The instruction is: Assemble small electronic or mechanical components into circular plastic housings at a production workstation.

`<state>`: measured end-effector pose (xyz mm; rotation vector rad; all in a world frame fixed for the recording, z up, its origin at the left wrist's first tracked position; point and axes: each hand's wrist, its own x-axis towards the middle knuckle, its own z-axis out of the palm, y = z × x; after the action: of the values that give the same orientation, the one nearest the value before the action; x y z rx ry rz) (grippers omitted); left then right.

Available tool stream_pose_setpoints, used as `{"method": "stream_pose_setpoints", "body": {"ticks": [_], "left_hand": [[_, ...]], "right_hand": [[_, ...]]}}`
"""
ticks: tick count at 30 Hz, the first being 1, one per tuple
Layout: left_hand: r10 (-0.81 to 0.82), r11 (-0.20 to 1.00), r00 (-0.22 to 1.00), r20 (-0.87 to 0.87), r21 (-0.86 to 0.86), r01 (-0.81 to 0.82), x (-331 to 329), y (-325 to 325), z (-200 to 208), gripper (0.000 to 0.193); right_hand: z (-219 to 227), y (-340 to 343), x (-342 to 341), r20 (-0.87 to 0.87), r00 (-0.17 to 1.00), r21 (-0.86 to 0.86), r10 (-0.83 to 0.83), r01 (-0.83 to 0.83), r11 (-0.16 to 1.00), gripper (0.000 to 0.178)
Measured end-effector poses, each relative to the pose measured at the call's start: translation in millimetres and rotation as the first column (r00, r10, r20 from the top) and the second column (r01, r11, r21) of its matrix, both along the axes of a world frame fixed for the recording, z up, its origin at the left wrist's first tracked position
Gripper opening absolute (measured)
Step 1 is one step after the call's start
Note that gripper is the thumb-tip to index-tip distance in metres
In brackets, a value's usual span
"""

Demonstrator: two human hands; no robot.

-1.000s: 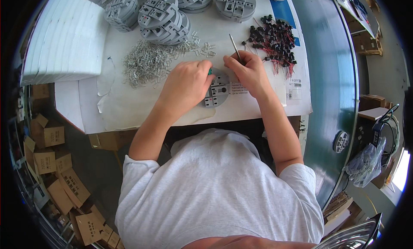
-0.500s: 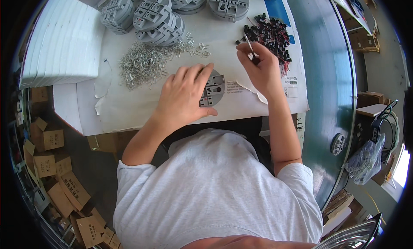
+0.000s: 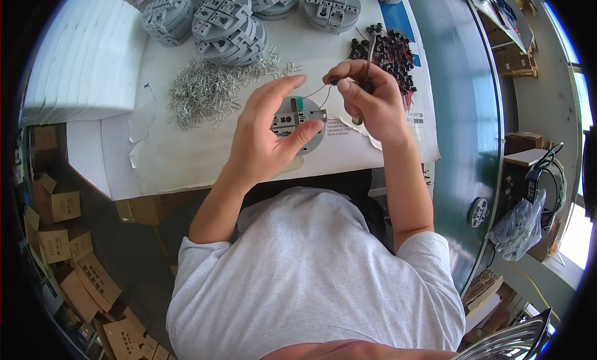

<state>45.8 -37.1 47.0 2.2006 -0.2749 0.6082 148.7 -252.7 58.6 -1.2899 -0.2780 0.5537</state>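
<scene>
A round grey plastic disc (image 3: 283,121) with slots and raised blocks lies on the paper-covered table in front of me. My left hand (image 3: 262,127) spans it, fingers stretched past its far left edge and thumb lying over its right part. Between the thumb and a finger of my right hand (image 3: 377,105) is a small black wired part (image 3: 334,81); its thin wires run down to the disc. The same hand also keeps a slim tool with a metal shaft (image 3: 371,49) against the palm; its exact kind is unclear. A green spot (image 3: 300,103) shows on the disc's far side.
Beyond my left hand lies a heap of small metal clips (image 3: 202,92). Stacked grey discs (image 3: 227,33) stand behind it, white foam sheets (image 3: 87,55) to the left. Black wired parts (image 3: 392,58) are piled at the right. Another disc (image 3: 478,212) rests on the glassy green surface (image 3: 457,130).
My right hand has moved slightly left toward the disc and now pinches a black wired part. My left hand has opened wider, its thumb over the disc. The disc appears turned.
</scene>
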Motion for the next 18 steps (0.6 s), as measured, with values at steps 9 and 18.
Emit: {"method": "stream_pose_setpoints", "body": {"ticks": [9, 18], "left_hand": [[-0.118, 0.921, 0.972, -0.204, -0.389, 0.030, -1.2, -15.5, 5.8, 0.027], [-0.282, 0.844, 0.789, -0.545, -0.533, -0.067, -15.9, 0.0, -10.1, 0.017]], "right_hand": [[-15.8, 10.6, -46.9, 0.250, 0.966, 0.012, -0.057, 0.055, 0.998, 0.018], [-24.5, -2.2, -61.7, 0.652, 0.750, -0.346, 0.113, 0.161, 0.924, 0.018]]}}
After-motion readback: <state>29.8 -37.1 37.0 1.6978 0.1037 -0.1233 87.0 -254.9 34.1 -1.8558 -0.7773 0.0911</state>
